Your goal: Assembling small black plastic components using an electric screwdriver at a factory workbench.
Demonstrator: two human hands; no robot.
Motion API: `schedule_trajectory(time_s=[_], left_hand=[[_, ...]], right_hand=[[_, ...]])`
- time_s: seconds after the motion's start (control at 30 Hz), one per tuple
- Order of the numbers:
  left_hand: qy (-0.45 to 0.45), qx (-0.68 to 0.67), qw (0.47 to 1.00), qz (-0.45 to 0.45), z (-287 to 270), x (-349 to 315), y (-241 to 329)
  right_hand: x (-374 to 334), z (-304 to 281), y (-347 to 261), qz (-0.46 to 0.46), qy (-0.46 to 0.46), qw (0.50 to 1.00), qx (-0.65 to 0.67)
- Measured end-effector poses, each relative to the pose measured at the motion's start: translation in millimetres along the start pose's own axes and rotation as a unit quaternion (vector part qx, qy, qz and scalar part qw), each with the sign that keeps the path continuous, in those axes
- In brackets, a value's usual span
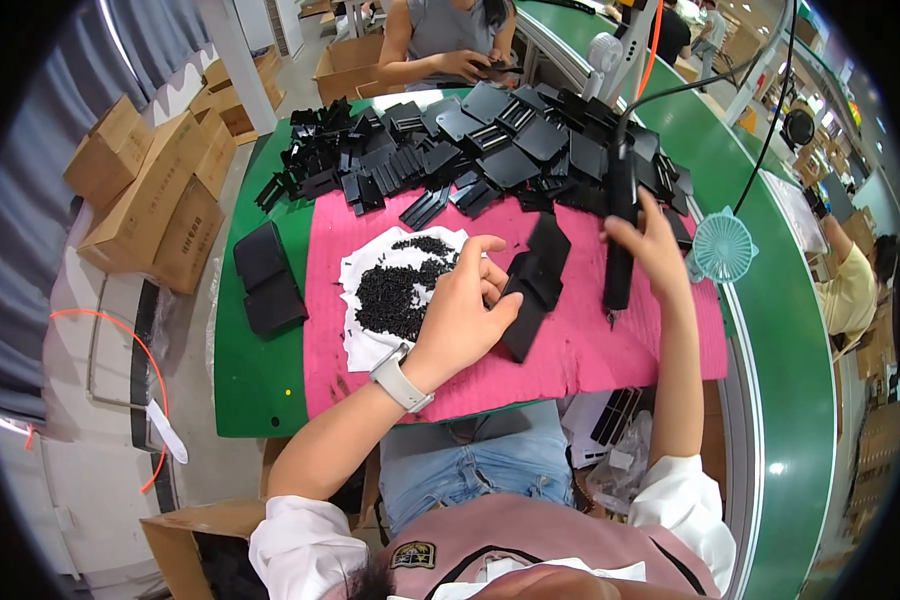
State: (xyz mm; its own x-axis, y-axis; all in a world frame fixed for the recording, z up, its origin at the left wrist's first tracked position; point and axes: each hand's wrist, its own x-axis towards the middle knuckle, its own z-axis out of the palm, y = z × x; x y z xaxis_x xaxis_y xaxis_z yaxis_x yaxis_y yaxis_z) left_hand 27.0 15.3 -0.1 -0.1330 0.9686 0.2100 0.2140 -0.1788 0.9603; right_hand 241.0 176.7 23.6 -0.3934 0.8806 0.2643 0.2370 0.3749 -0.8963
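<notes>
My left hand (467,312), with a grey watch band on its wrist, is curled at the left edge of a black angled bracket (542,262). The thumb and bent fingers meet that edge, and the bracket lies slanted over the pink mat. On the right, my right hand (654,245) is wrapped around a black electric screwdriver (620,272), which stands nearly upright with its tip pointing down toward the mat. Left of my left hand, many small black screws (394,300) lie on a white cloth (362,352).
A pink mat (420,397) covers much of the green table (260,395). Black parts (510,165) are heaped along the far side. Another black bracket (270,280) lies at left. A light-blue fan (724,246) stands at right. Across the table a person (450,45) handles something dark.
</notes>
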Motion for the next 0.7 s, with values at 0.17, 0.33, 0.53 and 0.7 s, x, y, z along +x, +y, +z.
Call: schedule_trajectory(time_s=[0.17,0.33,0.53,0.7], left_hand=[[0.128,0.049,0.981,0.134,-13.1,-3.1,9.5],[0.048,0.134,0.945,0.294,-39.1,-6.9,29.9],[0.181,-0.028,0.966,0.185,-49.4,-14.9,19.1],[0.123,-0.221,0.966,0.056,-52.4,-53.8,26.7]], right_hand=[[-22.7,18.5,-55.6,-0.161,0.065,0.9,-0.4],[-31.7,51.1,-90.4,-0.235,-0.307,0.9,-0.202],[-41.0,95.8,-92.3,-0.224,-0.2,0.953,-0.037],[-47.8,107.5,-89.0,-0.11,-0.308,0.939,0.109]])
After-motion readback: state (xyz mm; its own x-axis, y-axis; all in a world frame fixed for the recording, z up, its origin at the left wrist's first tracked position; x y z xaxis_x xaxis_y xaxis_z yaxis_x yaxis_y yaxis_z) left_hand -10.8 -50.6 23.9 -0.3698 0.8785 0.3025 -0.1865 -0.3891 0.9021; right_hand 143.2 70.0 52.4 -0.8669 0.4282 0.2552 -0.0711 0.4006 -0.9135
